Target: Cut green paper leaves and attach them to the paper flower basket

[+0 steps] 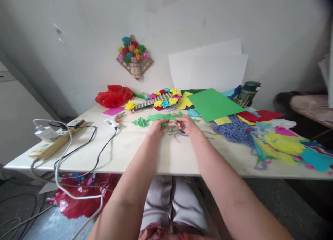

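Note:
Both hands meet over the middle of the table. My left hand is closed with a small piece of green paper between its fingers. Close beside it, my right hand is pinched, its fingertips near the same piece; what they grip is too small to make out. Just beyond the hands lies a jagged strip of green paper. Cut green leaf shapes sit to its left, and green scraps lie beneath the hands. Behind stands a woven guitar-shaped craft trimmed with paper flowers.
A glue gun and a power strip with cords are on the left. A red plastic bag is behind them. Rightward lie a green sheet, tangled blue-purple yarn, coloured paper scraps and a dark bottle.

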The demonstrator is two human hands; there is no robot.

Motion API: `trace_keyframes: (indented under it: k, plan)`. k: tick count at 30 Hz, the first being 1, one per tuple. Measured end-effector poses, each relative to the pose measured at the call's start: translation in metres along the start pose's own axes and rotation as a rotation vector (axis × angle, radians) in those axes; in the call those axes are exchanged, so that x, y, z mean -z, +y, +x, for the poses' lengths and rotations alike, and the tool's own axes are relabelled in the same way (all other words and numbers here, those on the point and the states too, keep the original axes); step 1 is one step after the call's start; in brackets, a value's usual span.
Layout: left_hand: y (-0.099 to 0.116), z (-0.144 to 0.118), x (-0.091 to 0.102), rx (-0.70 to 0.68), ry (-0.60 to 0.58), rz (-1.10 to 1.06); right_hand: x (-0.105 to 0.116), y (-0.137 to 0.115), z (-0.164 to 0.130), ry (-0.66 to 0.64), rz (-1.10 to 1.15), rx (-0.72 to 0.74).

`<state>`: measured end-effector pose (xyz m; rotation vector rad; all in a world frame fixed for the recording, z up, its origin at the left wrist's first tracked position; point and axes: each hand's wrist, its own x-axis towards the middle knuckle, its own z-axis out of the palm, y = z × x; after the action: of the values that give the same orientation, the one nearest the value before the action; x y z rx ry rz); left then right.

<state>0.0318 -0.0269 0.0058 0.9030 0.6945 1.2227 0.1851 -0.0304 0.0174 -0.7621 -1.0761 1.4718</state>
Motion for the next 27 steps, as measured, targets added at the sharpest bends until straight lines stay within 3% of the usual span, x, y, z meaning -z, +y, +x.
trace_keyframes:
  k: [12, 27]
  plan:
    - [0.008, -0.008, -0.012, 0.083, 0.114, -0.100, -0.002, -0.004, -0.004, -0.042, 0.010, -0.021]
    - [0.011, -0.010, -0.014, 0.110, 0.124, -0.162, -0.004, -0.002, -0.002, -0.031, -0.015, -0.008]
